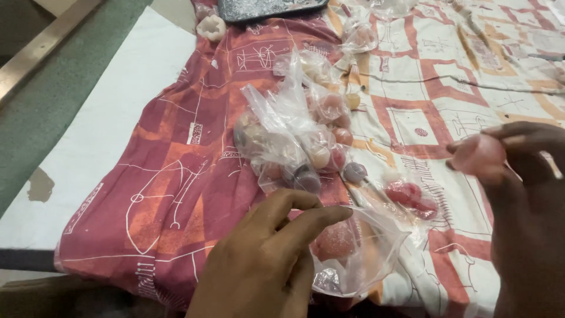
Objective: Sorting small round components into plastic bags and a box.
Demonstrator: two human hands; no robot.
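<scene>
Hands sorting bagged beads on a patterned cloth

Left hand pinches the mouth of a clear plastic bag between thumb and fingers, a pink ball inside it. Right hand is raised off to the side, fingertips closed on a pale pink round piece. Just beyond lies a heap of small bagged balls on the red cloth

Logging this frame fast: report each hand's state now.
Left hand: closed, pinching the mouth of a clear plastic bag with a pink ball inside.
Right hand: closed, fingertips holding a pale pink round ball.
</scene>
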